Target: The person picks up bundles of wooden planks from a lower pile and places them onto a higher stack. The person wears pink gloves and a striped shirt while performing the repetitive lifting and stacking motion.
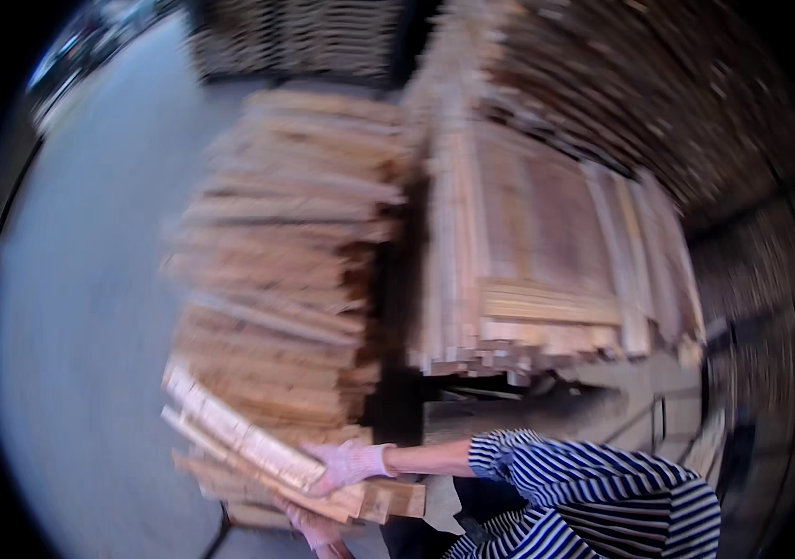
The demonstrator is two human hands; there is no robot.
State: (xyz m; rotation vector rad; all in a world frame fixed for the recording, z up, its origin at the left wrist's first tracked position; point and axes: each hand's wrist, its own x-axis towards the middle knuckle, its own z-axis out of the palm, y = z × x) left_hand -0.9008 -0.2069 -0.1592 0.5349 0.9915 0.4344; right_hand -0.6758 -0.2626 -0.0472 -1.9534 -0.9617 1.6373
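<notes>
A small bundle of pale wooden boards (pixel 248 445) lies slanted at the foot of a tall plank stack (pixel 285 270). My right hand (pixel 349 463), in a light work glove with a blue-and-white striped sleeve behind it, presses on top of the bundle near its right end. My left hand (pixel 316 531), also gloved, grips the bundle from below at the bottom edge of the picture. The boards are held between both hands. The whole picture is motion-blurred.
A second, wider stack of planks (pixel 546 270) stands to the right, with a dark gap between the two stacks. More stacked timber (pixel 658 102) fills the back and right. Grey concrete floor (pixel 81 298) lies to the left.
</notes>
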